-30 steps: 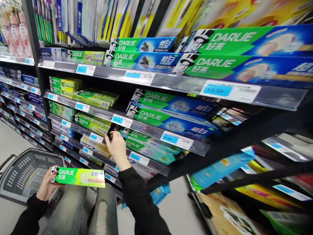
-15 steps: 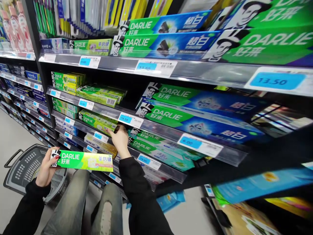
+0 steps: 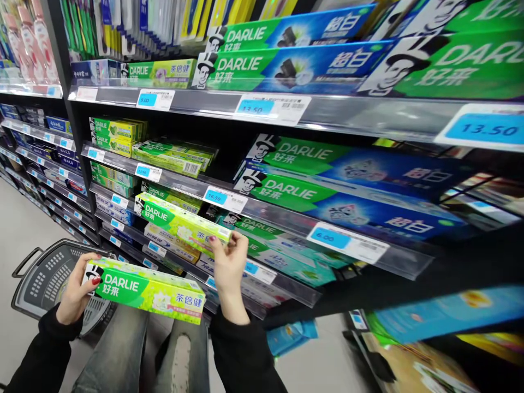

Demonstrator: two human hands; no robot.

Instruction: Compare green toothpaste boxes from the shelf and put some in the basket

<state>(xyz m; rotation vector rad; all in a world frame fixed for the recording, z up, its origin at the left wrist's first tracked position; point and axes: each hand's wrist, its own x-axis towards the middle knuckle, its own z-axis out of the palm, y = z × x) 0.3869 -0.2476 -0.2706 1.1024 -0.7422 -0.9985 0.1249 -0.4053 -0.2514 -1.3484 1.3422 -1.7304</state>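
My left hand (image 3: 78,288) grips the left end of a green and yellow DARLIE toothpaste box (image 3: 143,289), held level above my knees. In my right hand (image 3: 231,267) is a second toothpaste box (image 3: 184,224) of like design, pinched at its right end with thumb and fingers. This second box is in front of a lower shelf, tilted down to the right, above and behind the first. Behind it, more green boxes (image 3: 170,197) show on the shelf.
Shelves with price tags (image 3: 225,198) hold rows of toothpaste boxes, with blue and green ones (image 3: 347,213) to the right. A grey basket (image 3: 45,275) stands on the floor at left. Toothbrush packs (image 3: 164,27) hang at the top. A blue packet (image 3: 454,314) sticks out at lower right.
My right hand has drawn the second toothpaste box out from the shelf towards me. The box in my left hand has tipped, so its top side now shows.
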